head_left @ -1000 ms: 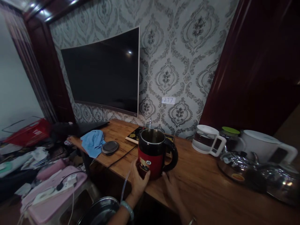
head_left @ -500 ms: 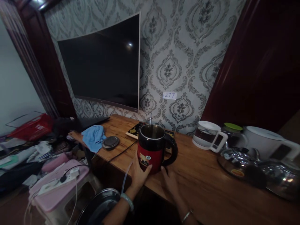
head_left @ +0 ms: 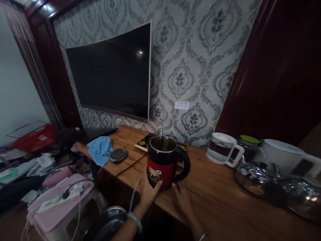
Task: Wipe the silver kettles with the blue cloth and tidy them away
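A red and black kettle (head_left: 161, 171) without a lid stands at the front edge of the wooden table, its steel inside showing and its black handle turned right. My left hand (head_left: 148, 189) is closed around the kettle's lower left side, thumb across the front. By the base, under the handle, my right hand (head_left: 183, 198) rests low with its fingers stretched out; whether they touch the kettle I cannot tell. Behind the kettle lies a black induction cooker (head_left: 145, 142) with gold flowers, partly hidden. A round dark lid (head_left: 118, 155) lies to the left, near a blue cloth (head_left: 100, 150).
A glass pot with white handle (head_left: 220, 150), a green-lidded jug (head_left: 249, 140), a white pitcher (head_left: 282, 157) and steel kettles (head_left: 254, 177) crowd the right. Below left are a dark basin (head_left: 107, 217), a clear tube (head_left: 132, 197) and a pink stool (head_left: 54, 219) with a power strip.
The camera view has tilted slightly up, so the scene sits a little lower. Both hands and the kettle keep nearly the same places on the table.
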